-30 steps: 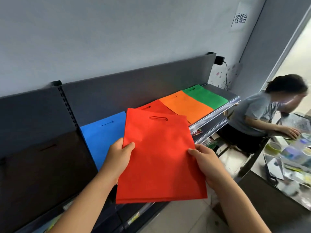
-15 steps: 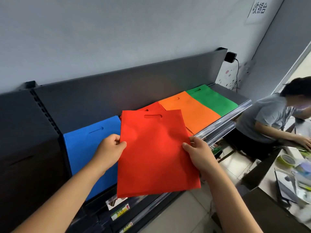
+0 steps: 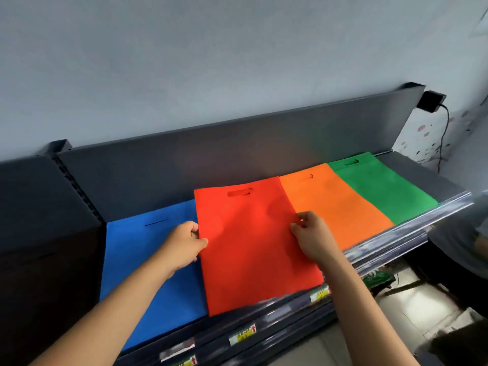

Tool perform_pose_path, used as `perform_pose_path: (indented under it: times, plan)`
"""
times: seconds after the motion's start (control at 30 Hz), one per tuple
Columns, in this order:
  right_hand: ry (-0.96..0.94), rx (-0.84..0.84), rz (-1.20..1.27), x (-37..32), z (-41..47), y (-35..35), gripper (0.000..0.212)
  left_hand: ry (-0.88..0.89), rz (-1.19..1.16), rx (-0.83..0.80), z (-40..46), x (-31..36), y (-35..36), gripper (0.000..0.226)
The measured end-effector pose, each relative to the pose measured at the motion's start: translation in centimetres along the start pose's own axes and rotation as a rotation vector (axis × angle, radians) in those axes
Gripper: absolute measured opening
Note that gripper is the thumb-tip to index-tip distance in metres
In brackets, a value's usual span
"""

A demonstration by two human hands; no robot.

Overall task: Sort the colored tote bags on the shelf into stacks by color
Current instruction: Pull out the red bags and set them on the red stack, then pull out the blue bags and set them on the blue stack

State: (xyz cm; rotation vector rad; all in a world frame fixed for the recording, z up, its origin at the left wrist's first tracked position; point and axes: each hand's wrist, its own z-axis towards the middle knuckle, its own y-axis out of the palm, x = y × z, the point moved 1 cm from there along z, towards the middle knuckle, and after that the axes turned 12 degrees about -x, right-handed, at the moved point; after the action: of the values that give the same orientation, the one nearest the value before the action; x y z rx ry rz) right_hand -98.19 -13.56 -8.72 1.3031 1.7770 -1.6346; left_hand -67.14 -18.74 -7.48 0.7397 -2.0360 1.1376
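Note:
A red tote bag lies flat over the shelf between a blue bag on its left and an orange bag on its right. My left hand pinches the red bag's left edge. On the opposite edge, my right hand grips it. A green bag lies beyond the orange one. A black bag rests at the far left, dim and hard to make out. Whatever lies under the red bag is hidden.
The dark shelf back panel rises behind the bags. The shelf's front rail with price labels runs along the near edge. A seated person's grey sleeve shows at the right. A black adapter hangs on the wall.
Both hands have carried the red bag up and forward onto the shelf, so it now covers the red stack between blue and orange. The camera has swung left.

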Motion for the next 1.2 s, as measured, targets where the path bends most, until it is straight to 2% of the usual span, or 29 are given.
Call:
perform_pose_path:
  times: [0.23,0.3,0.43,0.6,0.73,0.77,0.87,0.93,1.07,1.2]
  plan:
    - [-0.028,-0.123,-0.142,1.3,6.6,-0.7,0.039,-0.120,-0.053,0.056,3.1,0.6,2.8,0.006]
    - [-0.030,-0.154,-0.184,1.9,7.7,-0.8,0.038,-0.143,-0.031,0.088,3.8,0.3,3.7,0.013]
    - [-0.014,-0.180,-0.200,2.9,9.0,-0.8,0.038,-0.168,-0.040,0.153,4.1,0.7,5.3,0.006]
    - [-0.052,-0.198,-0.152,3.5,9.9,-1.2,0.044,-0.168,-0.093,0.251,3.4,1.8,7.6,0.032]
    - [-0.091,-0.215,-0.105,3.0,10.1,-1.2,0.048,-0.154,-0.170,0.338,2.7,2.3,7.5,0.030]
    - [-0.115,-0.193,-0.127,2.8,10.0,-1.1,0.049,-0.155,-0.195,0.356,2.4,2.3,7.3,0.037]
    - [-0.235,-0.012,-0.215,2.0,9.2,-0.6,0.049,-0.120,-0.240,0.410,0.7,1.7,6.5,0.042]
    - [-0.338,0.041,-0.201,1.2,8.7,0.1,0.048,-0.109,-0.253,0.460,-0.9,1.0,5.8,0.045]
    - [-0.419,-0.109,-0.041,-1.5,6.9,2.8,0.039,-0.116,-0.281,0.571,-4.9,-1.4,4.1,0.033]
    - [-0.480,-0.283,-0.013,-4.3,3.9,7.8,0.033,-0.146,-0.298,0.640,-9.6,-4.7,2.6,0.029]
